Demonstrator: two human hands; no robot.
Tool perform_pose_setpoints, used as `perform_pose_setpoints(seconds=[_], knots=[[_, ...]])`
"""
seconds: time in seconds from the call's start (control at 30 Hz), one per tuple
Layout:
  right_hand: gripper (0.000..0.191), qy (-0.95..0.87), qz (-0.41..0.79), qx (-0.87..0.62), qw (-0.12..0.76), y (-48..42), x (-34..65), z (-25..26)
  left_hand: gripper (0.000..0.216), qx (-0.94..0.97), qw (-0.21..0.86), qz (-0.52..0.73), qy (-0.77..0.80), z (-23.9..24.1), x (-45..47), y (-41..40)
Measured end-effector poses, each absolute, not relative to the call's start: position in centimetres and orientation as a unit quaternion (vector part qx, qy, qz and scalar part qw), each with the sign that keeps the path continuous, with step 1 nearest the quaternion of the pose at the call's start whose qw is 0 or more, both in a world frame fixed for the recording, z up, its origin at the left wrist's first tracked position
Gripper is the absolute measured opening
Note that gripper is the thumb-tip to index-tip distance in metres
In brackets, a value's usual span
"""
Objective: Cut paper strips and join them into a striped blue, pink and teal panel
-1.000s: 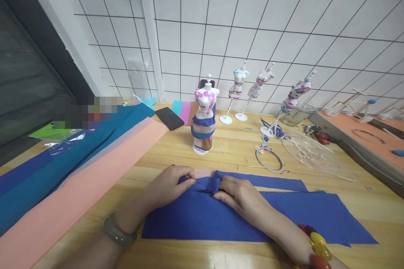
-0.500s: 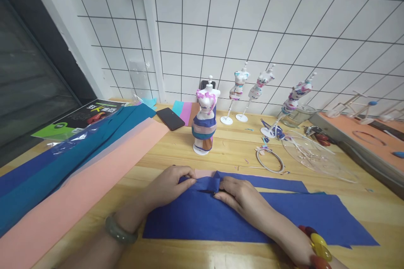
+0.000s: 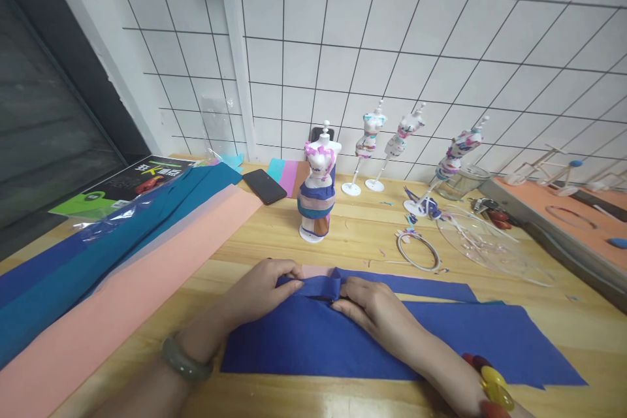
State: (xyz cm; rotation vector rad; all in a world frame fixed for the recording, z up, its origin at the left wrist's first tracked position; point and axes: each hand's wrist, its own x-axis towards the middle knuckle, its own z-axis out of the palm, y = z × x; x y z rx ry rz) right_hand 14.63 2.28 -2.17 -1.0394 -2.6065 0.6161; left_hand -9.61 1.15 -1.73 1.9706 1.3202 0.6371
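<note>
My left hand [image 3: 274,284] pinches the left end of a narrow blue strip [image 3: 318,287] between thumb and fingers. Its other end stands folded up at the fingertips of my right hand [image 3: 369,304], which are closed on it. Whether the strip is crepe paper or thin cloth I cannot tell. Below lies a wide blue sheet [image 3: 490,339], flat on the table, with both hands resting over it. A dark sliver shows under the strip by my right thumb; what it is stays hidden. Pink material peeks out behind the strip.
Ahead stands a small white dress form [image 3: 321,163] wrapped in coloured bands. Several more forms, a ring [image 3: 418,250] and a clear disc [image 3: 490,248] are at the back right. Long pink [image 3: 147,294] and teal sheets [image 3: 161,215] and a phone [image 3: 264,186] lie left.
Both hands keep nearly the same pose on the strip. The dark sliver beneath it shows less now. The whole view has shifted very slightly.
</note>
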Motion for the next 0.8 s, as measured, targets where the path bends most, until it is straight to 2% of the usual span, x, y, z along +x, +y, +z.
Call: perform_pose_setpoints(seconds=[0.13, 0.47, 0.8], knots=[[0.029, -0.899, 0.214, -0.358, 0.134, 2.3, 14.5, -2.2, 0.015, 0.756, 0.340, 0.244, 0.503, -1.7, -9.8, 1.2], [0.028, -0.892, 0.230, -0.363, 0.138, 2.1, 14.5, -2.1, 0.042, 0.737, 0.394, 0.196, 0.513, -1.0, -11.3, 1.3], [0.028, -0.891, 0.220, -0.384, 0.106, 1.8, 14.7, -1.5, 0.031, 0.735, 0.410, 0.202, 0.500, -0.6, -11.7, 1.2]])
